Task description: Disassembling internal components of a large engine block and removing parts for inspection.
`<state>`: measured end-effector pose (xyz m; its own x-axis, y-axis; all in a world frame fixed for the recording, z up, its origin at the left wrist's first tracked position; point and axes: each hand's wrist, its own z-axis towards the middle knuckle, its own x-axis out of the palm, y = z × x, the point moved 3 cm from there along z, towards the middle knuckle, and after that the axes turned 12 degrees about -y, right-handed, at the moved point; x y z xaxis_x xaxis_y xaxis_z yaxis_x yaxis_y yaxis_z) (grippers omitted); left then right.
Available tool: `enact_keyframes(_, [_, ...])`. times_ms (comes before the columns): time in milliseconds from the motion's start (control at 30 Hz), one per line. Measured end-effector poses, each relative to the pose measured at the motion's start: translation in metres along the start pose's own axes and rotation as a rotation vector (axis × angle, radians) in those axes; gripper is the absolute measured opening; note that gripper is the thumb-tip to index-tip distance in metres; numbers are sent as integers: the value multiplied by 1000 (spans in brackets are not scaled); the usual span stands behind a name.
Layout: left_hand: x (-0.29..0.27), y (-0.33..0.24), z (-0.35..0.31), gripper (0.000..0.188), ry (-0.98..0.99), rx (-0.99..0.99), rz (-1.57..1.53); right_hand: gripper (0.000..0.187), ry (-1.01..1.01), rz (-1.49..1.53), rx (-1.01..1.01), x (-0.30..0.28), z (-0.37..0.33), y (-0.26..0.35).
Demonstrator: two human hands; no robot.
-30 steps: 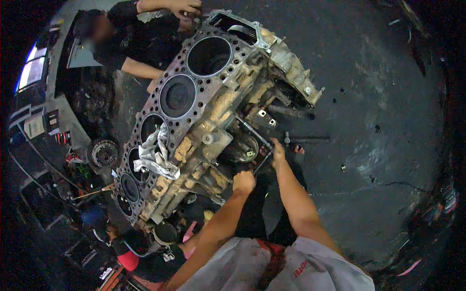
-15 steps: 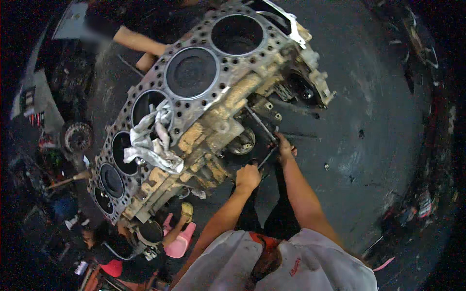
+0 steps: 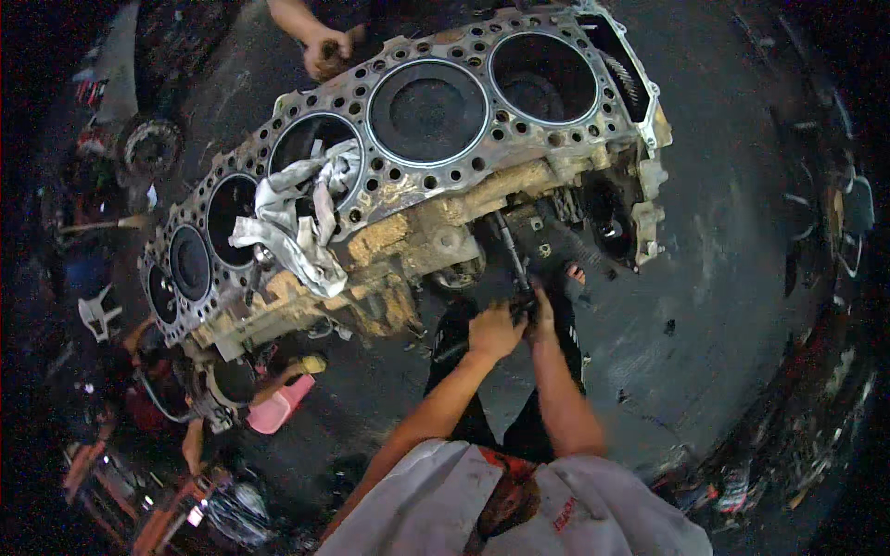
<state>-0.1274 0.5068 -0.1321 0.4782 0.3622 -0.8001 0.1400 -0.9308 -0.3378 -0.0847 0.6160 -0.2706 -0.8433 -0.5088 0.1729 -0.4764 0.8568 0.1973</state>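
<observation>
The upper end of the bar (image 3: 512,248) is hidden beneath the edge of the block (image 3: 399,196), so we cannot see what it meets there. At its lower end our two hands cover much of it, and the light is too dim to show the grip fully. A rag (image 3: 278,199) covers part of two bores. The rim of the view is dark and smeared.

The block lies slantwise over a dark, stained floor (image 3: 714,278). To the left we see a round wheel-like part (image 3: 153,148), and nearer, a pink object (image 3: 280,405). Beyond the block, a co-worker's blurred hand (image 3: 326,51) comes in from the top.

Both our forearms reach up from below and converge. The left hand (image 3: 497,332), knuckles up, is closed on the bar's lower end; the right hand (image 3: 543,320) is against it, though we cannot tell whether its fingers wrap round.
</observation>
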Motion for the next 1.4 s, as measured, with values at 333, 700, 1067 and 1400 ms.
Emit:
enact_keyframes(333, [23,-49,48,52,-142,-478,25,42,15,-107,191,-20,-11,27])
enact_keyframes(700, [16,-47,42,38,-129,-501,30,35,260,-923,124,-129,4,84])
enact_keyframes(1067, [77,-47,-40,39,53,-210,-346,30,766,-2134,-1214,-123,2,83])
enact_keyframes(1400, [20,-18,-20,21,406,-504,-2011,35,876,-2011,-623,25,-129,112])
